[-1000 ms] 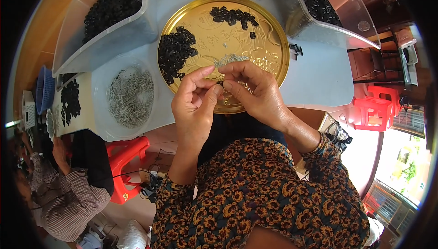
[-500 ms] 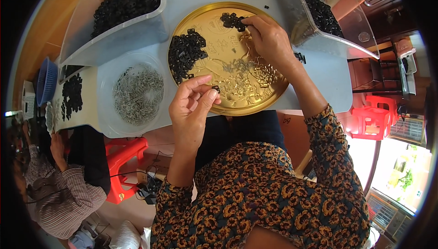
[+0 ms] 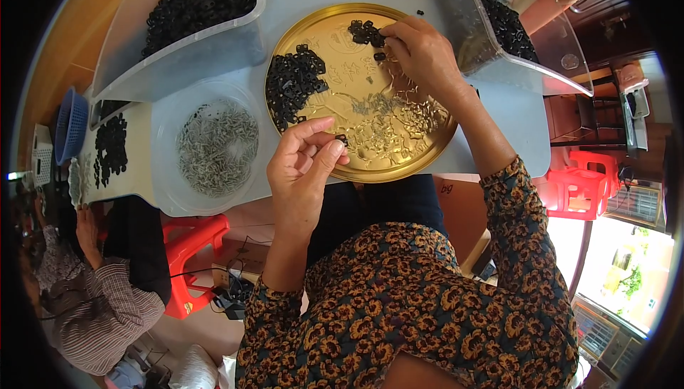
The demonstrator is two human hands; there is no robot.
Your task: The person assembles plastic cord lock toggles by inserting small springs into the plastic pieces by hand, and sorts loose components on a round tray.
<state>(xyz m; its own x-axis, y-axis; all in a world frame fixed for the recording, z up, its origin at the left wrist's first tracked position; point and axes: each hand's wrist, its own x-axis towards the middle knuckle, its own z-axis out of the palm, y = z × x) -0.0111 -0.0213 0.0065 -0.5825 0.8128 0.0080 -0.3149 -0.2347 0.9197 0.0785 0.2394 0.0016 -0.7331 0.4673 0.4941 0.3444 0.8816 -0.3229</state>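
Over the near rim of a round gold tray [image 3: 335, 173], my left hand [image 3: 303, 168] pinches a small black plastic part [image 3: 340, 139] between thumb and fingertips. At the tray's far right side, my right hand [image 3: 422, 50] has its fingers bent down at a small pile of black parts [image 3: 365, 33]. Its fingertips touch the pile's edge; whether they grip a piece is hidden. A larger heap of black parts [image 3: 293, 83] covers the tray's left side. Small silvery metal pieces [image 3: 377, 104] lie scattered across its middle.
A clear round basin [image 3: 217, 148] of metal pins stands left of the tray. Clear bins of black parts stand at the far left [image 3: 199, 11] and far right [image 3: 499, 22]. A co-worker [image 3: 107, 303] sits at left near a red stool [image 3: 191, 268]. Another red stool [image 3: 581, 186] is at right.
A single black part now shows apart from the small pile, beside my right fingertips. My right hand has shifted slightly; my left hand keeps its pinch on the small part.
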